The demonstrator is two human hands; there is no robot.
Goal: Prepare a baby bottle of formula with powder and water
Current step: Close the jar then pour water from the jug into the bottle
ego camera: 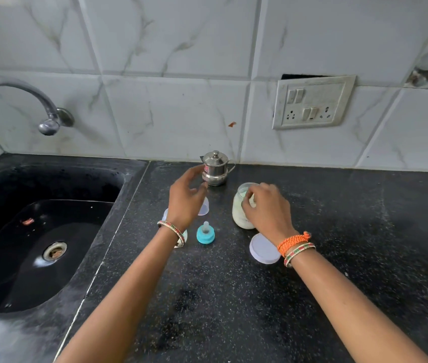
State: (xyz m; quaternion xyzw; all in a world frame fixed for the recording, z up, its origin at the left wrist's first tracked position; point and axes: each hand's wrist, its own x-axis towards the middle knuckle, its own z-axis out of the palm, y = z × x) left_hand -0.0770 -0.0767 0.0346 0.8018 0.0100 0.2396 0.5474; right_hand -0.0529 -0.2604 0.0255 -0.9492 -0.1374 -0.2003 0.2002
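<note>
Powder jar (241, 210) stands open on the counter (338, 258), right of centre, its white lid (264, 248) lying just near of it. Right hand (265, 208) curls over the jar mouth, fingertips dipped inside; what they pinch, if anything, cannot be told. Left hand (185, 199) hovers with loosely spread fingers, holding nothing, just short of the steel pot (215, 169); beneath it a clear bottle (203, 208), mostly hidden. Teal nipple cap (205, 233) sits near. Judgement: steady the bottle first, level each scoop, keep powder off the rim.

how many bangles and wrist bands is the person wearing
3. One bangle on the left wrist; an orange braided band and a bangle just below it on the right wrist. More on the left wrist's far side could be hidden.
</note>
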